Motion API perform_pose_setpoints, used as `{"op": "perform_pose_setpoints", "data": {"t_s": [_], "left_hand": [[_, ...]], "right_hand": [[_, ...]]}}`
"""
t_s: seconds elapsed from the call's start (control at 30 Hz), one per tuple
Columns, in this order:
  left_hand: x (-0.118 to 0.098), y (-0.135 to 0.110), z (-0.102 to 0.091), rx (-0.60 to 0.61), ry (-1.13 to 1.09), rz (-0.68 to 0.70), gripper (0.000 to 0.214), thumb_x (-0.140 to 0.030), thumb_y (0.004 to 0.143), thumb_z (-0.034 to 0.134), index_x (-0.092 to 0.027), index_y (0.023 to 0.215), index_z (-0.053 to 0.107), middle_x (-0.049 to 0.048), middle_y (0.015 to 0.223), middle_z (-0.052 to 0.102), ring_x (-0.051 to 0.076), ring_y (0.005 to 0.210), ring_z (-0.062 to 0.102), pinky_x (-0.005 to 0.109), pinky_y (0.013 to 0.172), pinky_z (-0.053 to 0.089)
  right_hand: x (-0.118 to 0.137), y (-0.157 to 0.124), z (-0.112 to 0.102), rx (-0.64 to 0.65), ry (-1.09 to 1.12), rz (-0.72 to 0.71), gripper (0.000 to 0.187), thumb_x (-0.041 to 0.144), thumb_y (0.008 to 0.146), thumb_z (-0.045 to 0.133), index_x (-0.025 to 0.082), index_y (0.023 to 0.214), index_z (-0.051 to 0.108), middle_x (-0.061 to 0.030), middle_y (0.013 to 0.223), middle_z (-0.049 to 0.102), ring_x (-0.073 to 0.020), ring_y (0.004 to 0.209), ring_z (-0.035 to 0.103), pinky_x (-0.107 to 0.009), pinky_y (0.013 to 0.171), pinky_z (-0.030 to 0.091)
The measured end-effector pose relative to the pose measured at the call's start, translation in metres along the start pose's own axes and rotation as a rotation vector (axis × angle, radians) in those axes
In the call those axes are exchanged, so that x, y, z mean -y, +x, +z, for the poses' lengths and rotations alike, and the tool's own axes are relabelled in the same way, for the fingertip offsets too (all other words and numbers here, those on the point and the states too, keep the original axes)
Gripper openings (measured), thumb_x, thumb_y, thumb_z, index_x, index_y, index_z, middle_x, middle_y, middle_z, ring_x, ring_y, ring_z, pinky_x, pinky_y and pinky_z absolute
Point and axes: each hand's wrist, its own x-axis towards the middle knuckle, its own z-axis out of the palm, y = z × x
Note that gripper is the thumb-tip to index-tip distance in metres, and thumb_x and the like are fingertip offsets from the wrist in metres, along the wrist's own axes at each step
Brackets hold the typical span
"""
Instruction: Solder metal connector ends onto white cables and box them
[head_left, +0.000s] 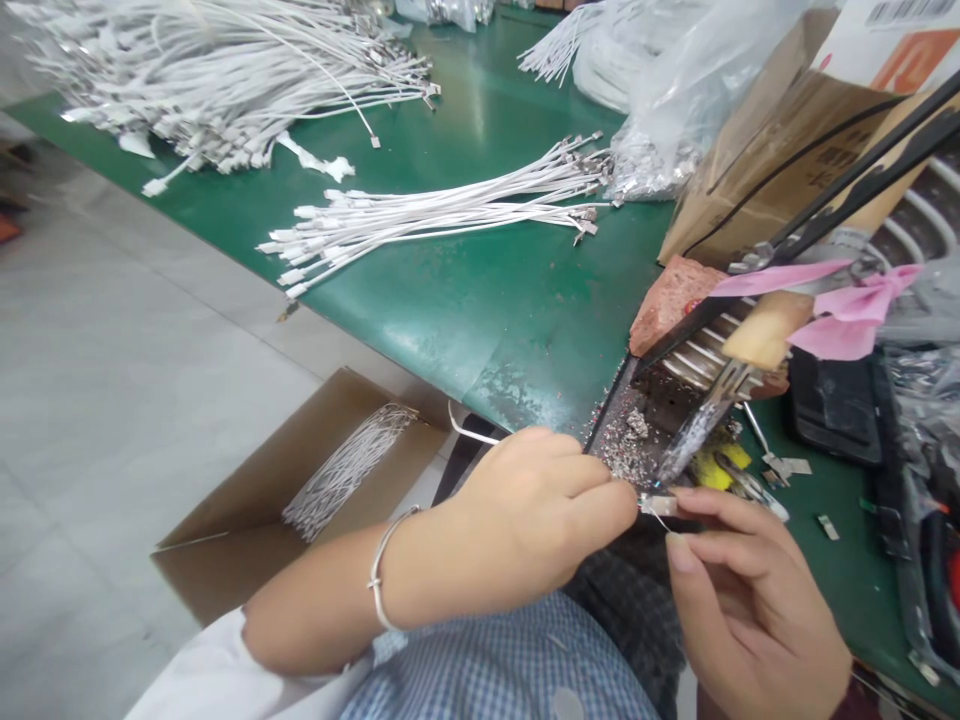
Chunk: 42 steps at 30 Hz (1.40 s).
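Note:
My left hand (540, 500) is closed around a white cable (471, 434), whose loose end curves out behind the fist. A small metal connector (660, 505) sticks out past my left fingertips, at the lower end of the soldering iron (694, 435). My right hand (757, 590) pinches a thin silvery wire (660, 520) between thumb and finger, and another fingertip reaches the connector's edge. The iron is mounted at a slant, its wooden handle (769, 330) upward. Below it lies a dark tray (611, 405) with solder crumbs.
A bundle of white cables (450, 210) lies on the green table (420, 300), with a bigger heap (225, 80) behind. A cardboard box (232, 530) holding more cables stands lower left. A reddish stone block (671, 300), pink ribbon (855, 305) and black case (836, 405) crowd the right.

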Motion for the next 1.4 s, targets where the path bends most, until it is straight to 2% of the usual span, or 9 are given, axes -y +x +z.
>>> {"op": "perform_pose_setpoints", "data": {"t_s": [0.2, 0.4, 0.53, 0.67, 0.77, 0.9, 1.03, 1.23, 1.4], "left_hand": [[-0.001, -0.007, 0.002, 0.060, -0.042, -0.012, 0.028, -0.006, 0.100, 0.044, -0.012, 0.085, 0.067, 0.0012, 0.068, 0.064, 0.017, 0.060, 0.047, 0.036, 0.055, 0.036], [-0.003, -0.015, 0.006, 0.061, -0.106, -0.039, 0.025, -0.003, 0.096, 0.046, -0.015, 0.092, 0.068, 0.0002, 0.066, 0.064, 0.017, 0.057, 0.046, 0.035, 0.054, 0.035], [-0.004, -0.023, 0.007, 0.099, -0.260, -0.072, 0.021, -0.006, 0.097, 0.048, -0.016, 0.095, 0.067, 0.0009, 0.069, 0.065, 0.016, 0.060, 0.052, 0.032, 0.054, 0.037], [-0.005, -0.030, 0.009, 0.120, -0.422, -0.118, 0.018, -0.010, 0.100, 0.050, -0.015, 0.100, 0.067, 0.0016, 0.071, 0.068, 0.014, 0.061, 0.057, 0.030, 0.056, 0.041], [-0.006, -0.034, 0.013, 0.108, -0.482, -0.171, 0.018, -0.016, 0.104, 0.049, -0.015, 0.101, 0.067, 0.0016, 0.072, 0.070, 0.013, 0.061, 0.060, 0.028, 0.058, 0.044], [-0.011, -0.041, 0.020, 0.163, -0.539, -0.267, 0.021, -0.023, 0.107, 0.047, -0.016, 0.100, 0.065, 0.0016, 0.074, 0.072, 0.012, 0.062, 0.064, 0.025, 0.058, 0.046], [-0.015, -0.047, 0.025, 0.211, -0.560, -0.317, 0.022, -0.024, 0.107, 0.045, -0.016, 0.099, 0.064, -0.0003, 0.070, 0.069, 0.012, 0.058, 0.061, 0.024, 0.054, 0.043], [-0.016, -0.048, 0.026, 0.225, -0.603, -0.323, 0.017, -0.020, 0.102, 0.048, -0.017, 0.096, 0.063, -0.0022, 0.067, 0.065, 0.012, 0.055, 0.055, 0.023, 0.052, 0.039], [-0.017, -0.048, 0.026, 0.305, -0.623, -0.313, 0.021, -0.021, 0.101, 0.044, -0.018, 0.088, 0.060, -0.0032, 0.059, 0.057, 0.012, 0.051, 0.049, 0.023, 0.051, 0.039]], "right_hand": [[-0.001, -0.008, -0.001, 0.059, -0.025, 0.011, 0.012, 0.007, 0.091, 0.063, 0.018, 0.094, 0.064, -0.0054, 0.114, 0.066, -0.0115, 0.104, 0.065, -0.023, 0.092, 0.056], [0.007, -0.017, -0.005, 0.077, 0.033, 0.094, 0.012, 0.007, 0.092, 0.062, 0.019, 0.092, 0.063, -0.0054, 0.112, 0.069, -0.0119, 0.096, 0.069, -0.021, 0.079, 0.059], [0.010, -0.023, -0.006, 0.070, 0.112, 0.132, 0.014, 0.005, 0.091, 0.062, 0.019, 0.092, 0.064, -0.0040, 0.108, 0.071, -0.0101, 0.088, 0.071, -0.018, 0.074, 0.060], [0.011, -0.027, -0.005, 0.051, 0.193, 0.132, 0.018, 0.001, 0.089, 0.061, 0.018, 0.092, 0.063, -0.0037, 0.104, 0.071, -0.0106, 0.089, 0.072, -0.017, 0.074, 0.063], [0.011, -0.031, -0.006, 0.070, 0.215, 0.161, 0.019, 0.000, 0.088, 0.061, 0.018, 0.094, 0.063, -0.0042, 0.101, 0.072, -0.0121, 0.086, 0.073, -0.019, 0.071, 0.064], [0.008, -0.033, -0.007, 0.125, 0.181, 0.152, 0.017, 0.003, 0.088, 0.063, 0.018, 0.095, 0.065, -0.0043, 0.096, 0.071, -0.0122, 0.076, 0.073, -0.019, 0.063, 0.062], [0.004, -0.031, -0.007, 0.177, 0.163, 0.106, 0.016, 0.005, 0.088, 0.063, 0.018, 0.095, 0.065, -0.0044, 0.090, 0.071, -0.0126, 0.074, 0.071, -0.018, 0.057, 0.059], [0.000, -0.028, -0.006, 0.206, 0.111, 0.085, 0.014, 0.005, 0.090, 0.060, 0.019, 0.094, 0.062, -0.0069, 0.096, 0.072, -0.0154, 0.083, 0.073, -0.023, 0.066, 0.063], [0.000, -0.026, -0.002, 0.207, 0.183, 0.100, 0.016, 0.005, 0.092, 0.057, 0.020, 0.099, 0.058, -0.0018, 0.084, 0.068, -0.0119, 0.070, 0.069, -0.019, 0.058, 0.059]]}}
